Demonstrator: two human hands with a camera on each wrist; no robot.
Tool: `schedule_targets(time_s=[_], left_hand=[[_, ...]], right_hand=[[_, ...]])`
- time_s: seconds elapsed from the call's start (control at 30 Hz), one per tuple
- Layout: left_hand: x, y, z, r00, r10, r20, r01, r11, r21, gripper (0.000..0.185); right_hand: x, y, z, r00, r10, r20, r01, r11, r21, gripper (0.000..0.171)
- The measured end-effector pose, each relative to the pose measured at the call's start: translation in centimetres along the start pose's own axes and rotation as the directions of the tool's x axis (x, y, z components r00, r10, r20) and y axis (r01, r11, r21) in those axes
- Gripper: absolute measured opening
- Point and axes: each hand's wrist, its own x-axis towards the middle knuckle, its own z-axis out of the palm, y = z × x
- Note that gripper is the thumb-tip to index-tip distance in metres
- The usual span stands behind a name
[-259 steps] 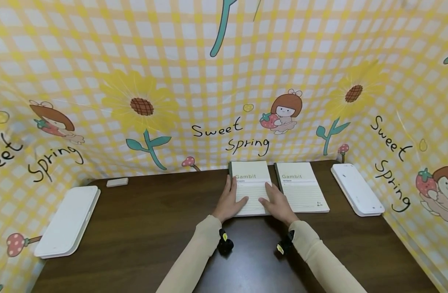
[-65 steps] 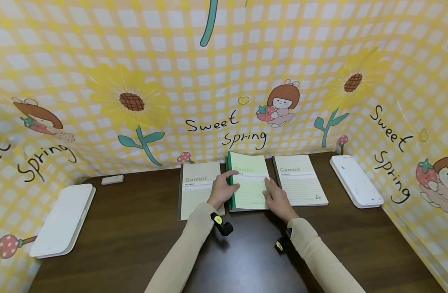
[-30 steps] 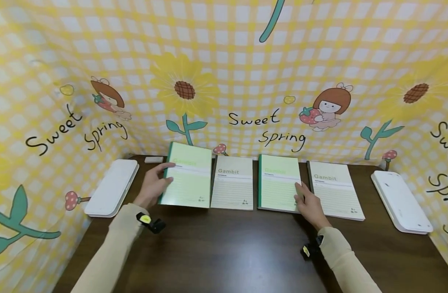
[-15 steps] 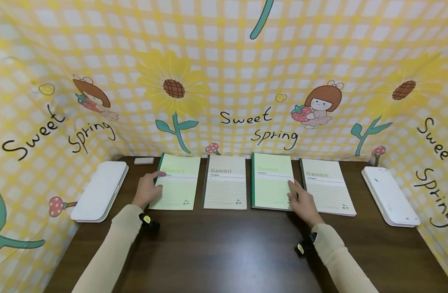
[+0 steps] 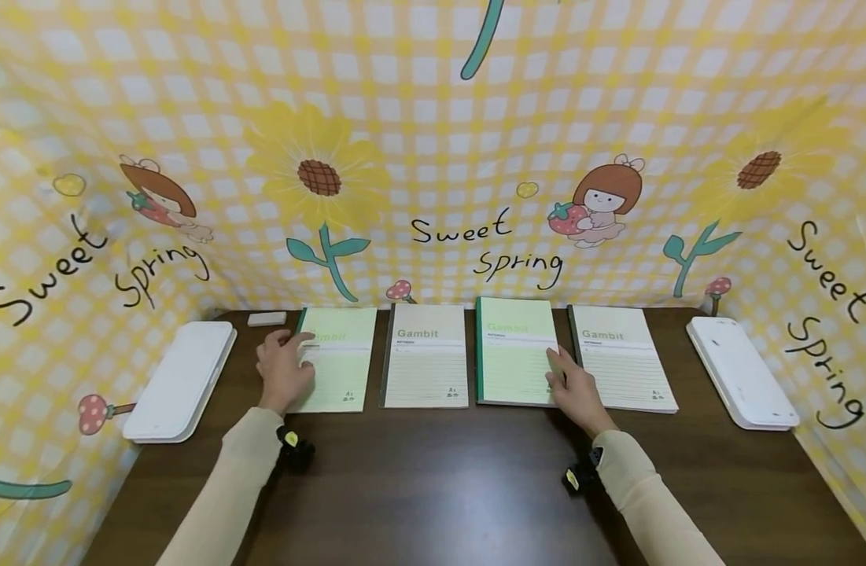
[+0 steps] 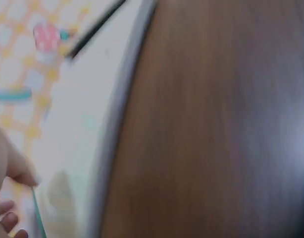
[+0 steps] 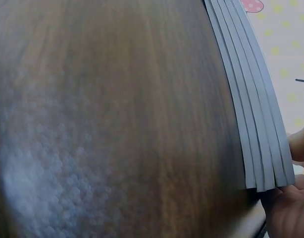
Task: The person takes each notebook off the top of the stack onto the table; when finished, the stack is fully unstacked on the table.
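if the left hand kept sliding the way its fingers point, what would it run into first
The left hand points up and slightly right across the leftmost green notebook; past its far edge comes the backdrop cloth, though depth is unclear.

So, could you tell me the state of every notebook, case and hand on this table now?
Far-left green notebook: closed, flat, left hand on it.
Beige notebook: closed, flat, untouched.
Second green notebook: closed, right hand at its edge.
Right beige notebook: closed, flat.
Left white case: closed.
Right white case: closed.
Left hand: resting on the cover.
Right hand: resting, fingers relaxed.
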Motion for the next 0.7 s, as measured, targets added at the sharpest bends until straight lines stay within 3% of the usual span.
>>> schedule_targets(time_s=[0.1, 0.17, 0.27, 0.33, 0.4, 0.47, 0.53, 0.6, 0.7], left_hand=[[0.3, 4.0, 2.1, 0.996, 0.061, -0.061, -0.068, 0.990, -0.120, 0.047], [0.6, 7.6, 3.8, 0.991, 0.130, -0.042, -0.136, 0.972, -0.190, 0.046], [0.7, 13.4, 6.7, 0.977, 0.193, 0.092, -0.161, 0.947, -0.277, 0.049], [0.7, 16.5, 8.5, 0.950, 0.232, 0.209, -0.162, 0.938, -0.306, 0.054], [0.4, 18.7, 10.1, 0.916, 0.223, 0.334, -0.111, 0.940, -0.323, 0.064], [0.2, 20.0, 11.7, 0.882, 0.203, 0.425, -0.069, 0.948, -0.310, 0.076], [-0.3, 20.5, 13.2, 0.861, 0.181, 0.475, -0.044, 0.958, -0.285, 0.085], [-0.7, 20.5, 14.5, 0.851, 0.157, 0.501, -0.031, 0.967, -0.251, 0.091], [-1.2, 20.5, 15.8, 0.855, 0.151, 0.496, -0.035, 0.972, -0.234, 0.096]], right_hand=[[-0.1, 0.0, 0.0, 1.000, -0.008, 0.002, 0.008, 1.000, -0.008, 0.053], [-0.1, -0.1, 0.0, 1.000, -0.011, 0.001, 0.011, 1.000, -0.006, 0.053], [0.0, 0.0, 0.0, 1.000, -0.012, -0.007, 0.012, 1.000, -0.007, 0.052], [0.0, 0.0, 0.0, 1.000, -0.013, -0.016, 0.013, 1.000, -0.008, 0.052], [0.1, 0.1, 0.0, 1.000, -0.009, -0.019, 0.009, 1.000, -0.003, 0.052], [0.1, 0.1, 0.1, 1.000, -0.006, -0.020, 0.006, 1.000, -0.003, 0.052], [0.1, 0.0, 0.1, 1.000, -0.003, -0.012, 0.003, 1.000, -0.004, 0.052], [0.1, 0.1, 0.1, 1.000, 0.002, -0.006, -0.002, 1.000, -0.008, 0.052], [0.2, 0.1, -0.1, 1.000, 0.007, -0.003, -0.007, 1.000, -0.011, 0.053]])
